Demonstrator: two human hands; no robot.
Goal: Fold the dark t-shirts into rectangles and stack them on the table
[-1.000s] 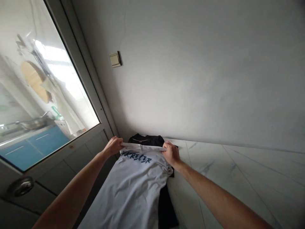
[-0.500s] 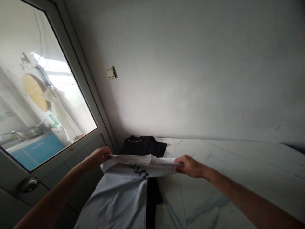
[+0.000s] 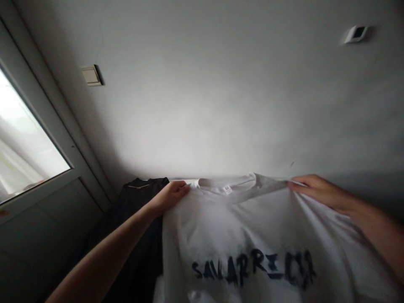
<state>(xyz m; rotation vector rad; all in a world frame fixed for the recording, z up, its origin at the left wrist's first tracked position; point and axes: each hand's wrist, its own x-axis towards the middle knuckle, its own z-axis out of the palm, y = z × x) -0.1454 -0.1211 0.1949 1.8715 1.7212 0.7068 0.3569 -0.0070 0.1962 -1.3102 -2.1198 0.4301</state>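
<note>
A white T-shirt [image 3: 252, 227] with dark blue lettering across the chest is held up and spread in front of me, its neck opening and label at the top. My left hand [image 3: 168, 197] is closed on the shirt's left shoulder. My right hand [image 3: 322, 192] pinches the right shoulder. A black garment [image 3: 139, 235] lies behind and to the left of the white shirt, partly hidden by my left forearm.
A plain grey wall fills the background, with a light switch [image 3: 91, 75] at upper left and a small white device [image 3: 355, 33] at upper right. A door with a glass pane [image 3: 25, 155] stands at the left.
The white shirt has been lifted off the black garment, moved right and opened out, so its lettering now faces me. My hands have moved apart and the view has swung right.
</note>
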